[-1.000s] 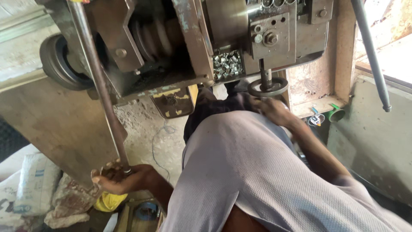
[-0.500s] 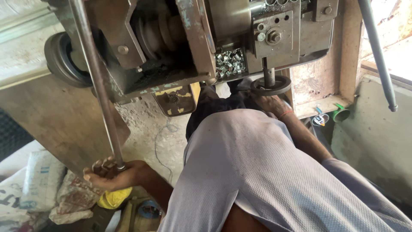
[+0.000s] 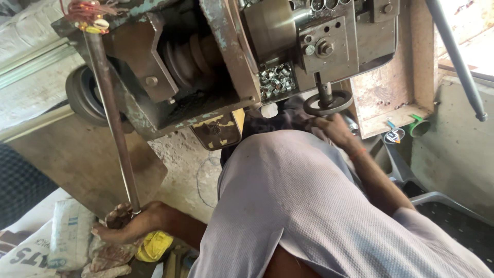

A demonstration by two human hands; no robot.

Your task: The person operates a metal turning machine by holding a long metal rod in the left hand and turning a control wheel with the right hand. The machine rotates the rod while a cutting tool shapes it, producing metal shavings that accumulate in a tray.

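Observation:
My left hand (image 3: 123, 226) is closed around the lower end of a long steel rod (image 3: 110, 113). The rod slants up to the top left of an old grey-green machine (image 3: 226, 62). My right hand (image 3: 337, 131) reaches under the machine's front and grips the rim of a small dark hand wheel (image 3: 328, 104) on a short vertical shaft. My own torso in a pale lilac shirt (image 3: 309, 206) fills the lower middle and hides the floor between my arms.
A pocket in the machine holds several small shiny metal parts (image 3: 277, 81). A stepped pulley (image 3: 190, 56) and a black wheel (image 3: 85, 95) sit at the left. White sacks (image 3: 67, 237), a yellow rag (image 3: 154, 244), a green cup (image 3: 419, 126) and a grey chair (image 3: 447, 206) lie around.
The view has shifted a little, and my left hand sits slightly lower on the rod. My right hand stays at the hand wheel.

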